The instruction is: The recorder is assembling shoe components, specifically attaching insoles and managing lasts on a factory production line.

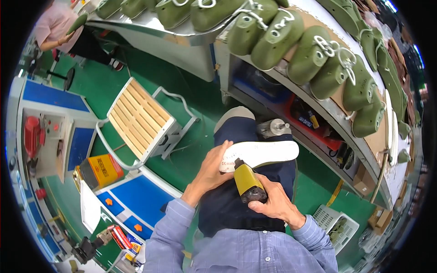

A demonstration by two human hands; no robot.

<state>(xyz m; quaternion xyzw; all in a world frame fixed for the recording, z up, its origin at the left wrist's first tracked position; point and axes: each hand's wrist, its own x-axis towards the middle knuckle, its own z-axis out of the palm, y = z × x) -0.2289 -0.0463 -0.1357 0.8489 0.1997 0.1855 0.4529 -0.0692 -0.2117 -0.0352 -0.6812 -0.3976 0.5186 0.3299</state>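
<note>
My left hand [214,166] is closed around the left end of a white insole [266,152] that lies over my lap. The insole carries small printed marks, and a sliver of green shows under its lower edge. In my right hand [277,202] is a boxy yellow tool [246,178] with a dark tip and a dark grey rear end. Its tip meets or overlaps the insole near my left fingers; I cannot tell whether it presses on it. Just beyond the insole, a metal cylindrical fitting [274,128] stands by my right knee.
Green shoe lasts [277,38] with white cords line the bench at the upper right. Below them, a shelf holds a red bin [314,123]. A slatted wooden seat [139,119], a yellow-and-red can [101,171] and a white basket [337,227] stand around me. Another person [59,29] works at the far left.
</note>
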